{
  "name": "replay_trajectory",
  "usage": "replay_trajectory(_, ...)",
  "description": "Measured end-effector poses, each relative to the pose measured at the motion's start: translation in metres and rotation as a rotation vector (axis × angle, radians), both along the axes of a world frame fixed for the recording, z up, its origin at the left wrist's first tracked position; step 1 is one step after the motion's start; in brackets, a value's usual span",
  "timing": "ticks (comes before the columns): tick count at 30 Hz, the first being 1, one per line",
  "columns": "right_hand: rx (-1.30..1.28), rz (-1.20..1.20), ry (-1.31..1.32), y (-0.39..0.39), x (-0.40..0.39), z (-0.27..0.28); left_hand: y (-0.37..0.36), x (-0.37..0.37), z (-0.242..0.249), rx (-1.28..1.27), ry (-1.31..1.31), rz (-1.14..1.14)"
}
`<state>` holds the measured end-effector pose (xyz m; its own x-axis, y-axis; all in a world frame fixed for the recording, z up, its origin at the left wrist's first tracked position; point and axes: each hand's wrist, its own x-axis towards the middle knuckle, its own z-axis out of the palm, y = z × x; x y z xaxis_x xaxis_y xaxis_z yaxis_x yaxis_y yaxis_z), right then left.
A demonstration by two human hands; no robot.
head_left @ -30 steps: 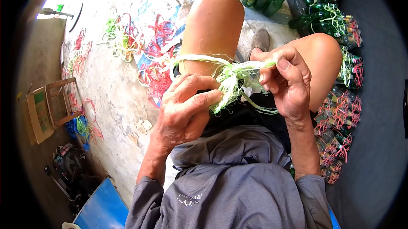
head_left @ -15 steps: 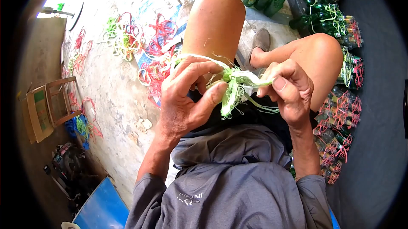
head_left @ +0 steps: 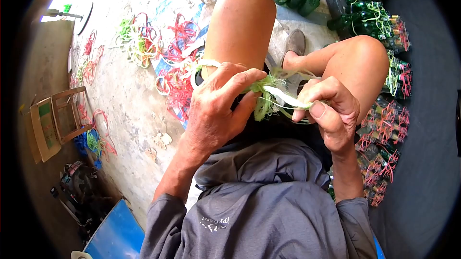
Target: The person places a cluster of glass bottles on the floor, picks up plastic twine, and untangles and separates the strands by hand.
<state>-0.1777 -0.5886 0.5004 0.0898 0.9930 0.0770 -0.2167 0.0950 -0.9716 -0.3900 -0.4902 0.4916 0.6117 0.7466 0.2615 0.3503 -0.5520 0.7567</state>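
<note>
Lower now, right hand [head_left: 335, 112] pinching pale strand [head_left: 286, 97], left hand [head_left: 215, 105] clasping green tangle [head_left: 263, 107], beside stained floor [head_left: 133, 115] strewn with red twine [head_left: 175, 88].

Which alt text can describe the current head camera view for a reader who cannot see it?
A seated person holds frayed green-white twine between left hand and right hand. Tangled red and green strands lie on the floor at left; green glass bottles are at upper right.
</note>
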Motion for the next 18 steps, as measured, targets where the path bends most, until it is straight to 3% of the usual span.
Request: replay_trajectory(18, -0.140, -0.180, 0.259, 0.000, 0.010, -0.022, 0.004, -0.006, -0.005, -0.111, 0.012, -0.055)
